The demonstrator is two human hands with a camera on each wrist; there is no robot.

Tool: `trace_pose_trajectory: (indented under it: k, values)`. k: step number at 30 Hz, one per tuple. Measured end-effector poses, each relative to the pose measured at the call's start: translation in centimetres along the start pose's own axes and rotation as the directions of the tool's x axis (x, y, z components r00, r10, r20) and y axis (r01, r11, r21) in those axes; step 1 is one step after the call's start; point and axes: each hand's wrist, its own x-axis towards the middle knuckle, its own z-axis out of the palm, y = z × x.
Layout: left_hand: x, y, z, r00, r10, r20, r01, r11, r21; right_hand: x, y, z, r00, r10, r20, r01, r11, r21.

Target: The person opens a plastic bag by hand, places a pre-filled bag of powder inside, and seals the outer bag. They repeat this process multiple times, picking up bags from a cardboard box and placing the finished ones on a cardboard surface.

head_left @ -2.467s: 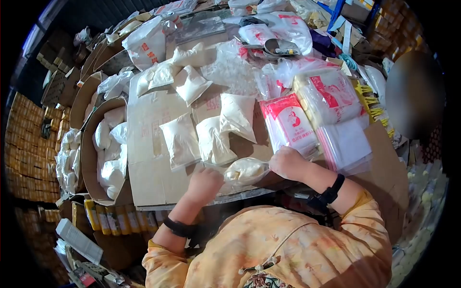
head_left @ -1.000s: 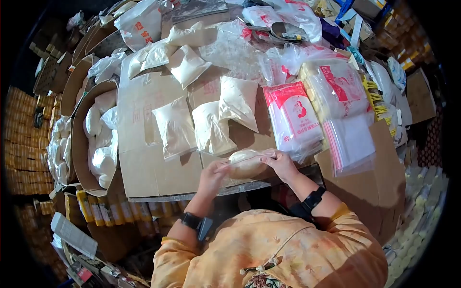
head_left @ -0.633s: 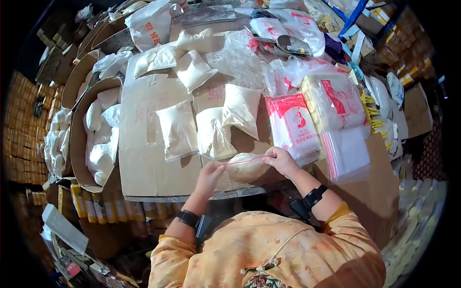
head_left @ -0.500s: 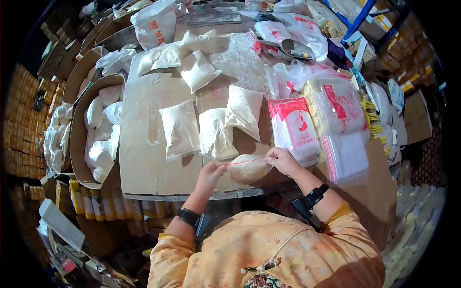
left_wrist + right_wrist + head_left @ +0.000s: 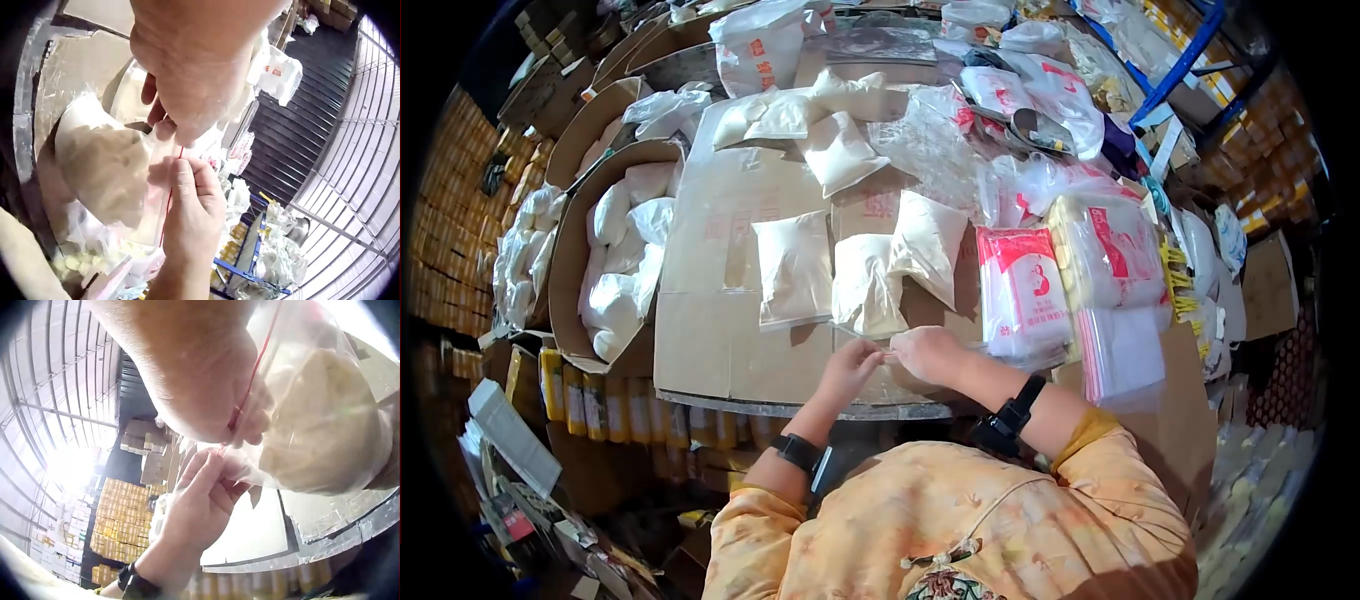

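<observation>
A clear zip bag (image 5: 325, 425) filled with pale powder has a red strip along its mouth. In the head view, the hands and right forearm hide most of it. My left hand (image 5: 850, 370) pinches one end of the strip between thumb and fingers. Right beside it, my right hand (image 5: 930, 354) pinches the same strip, its fingers close to the left fingertips. In the left wrist view the bag's full body (image 5: 106, 169) hangs beside both hands. Several filled bags, one of them a plump powder bag (image 5: 794, 268), lie on the cardboard beyond the hands.
Cardboard (image 5: 710, 340) covers the table. At the right lie a red-and-white pack of bags (image 5: 1025, 290) and a stack of flat clear bags (image 5: 1122, 350). A carton (image 5: 565, 285) of filled bags stands at the left. Bundled plastic (image 5: 1050, 100) crowds the back.
My right hand has moved left along the red strip, from the far end up to my left hand. Before, the hands held the strip stretched between them. The head view has shifted slightly.
</observation>
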Motion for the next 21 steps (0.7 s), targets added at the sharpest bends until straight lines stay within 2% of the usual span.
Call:
trace_pose_trajectory:
  k: [4, 6, 12, 15, 18, 21]
  values:
    - [-0.7, 2.2, 0.0, 0.997, 0.071, 0.018, -0.074, 0.968, 0.238, 0.1, 0.2, -0.7, 0.994, 0.057, 0.098, -0.067, 0.992, 0.105]
    - [-0.5, 1.9, 0.0, 0.999, 0.046, -0.001, -0.044, 0.965, 0.259, 0.1, 0.6, -0.4, 0.995, 0.054, 0.083, -0.068, 0.982, 0.177]
    - [0.0, 1.6, 0.3, 0.999, 0.036, -0.01, -0.032, 0.97, 0.241, -0.1, 0.2, 0.6, 0.984, -0.089, -0.153, 0.099, 0.993, 0.063]
    - [0.0, 1.7, 0.3, 0.998, 0.07, 0.009, -0.069, 0.966, 0.249, 0.0, 0.9, 1.8, 0.975, -0.108, -0.193, 0.125, 0.989, 0.079]
    - [0.2, 0.4, 0.2, 0.997, 0.081, 0.02, -0.083, 0.962, 0.261, 0.1, 0.8, 1.9, 0.971, -0.127, -0.202, 0.146, 0.986, 0.078]
    - [0.2, 0.5, 0.5, 0.997, 0.074, 0.025, -0.077, 0.966, 0.245, 0.1, 0.3, 1.7, 0.993, -0.043, -0.112, 0.049, 0.998, 0.049]
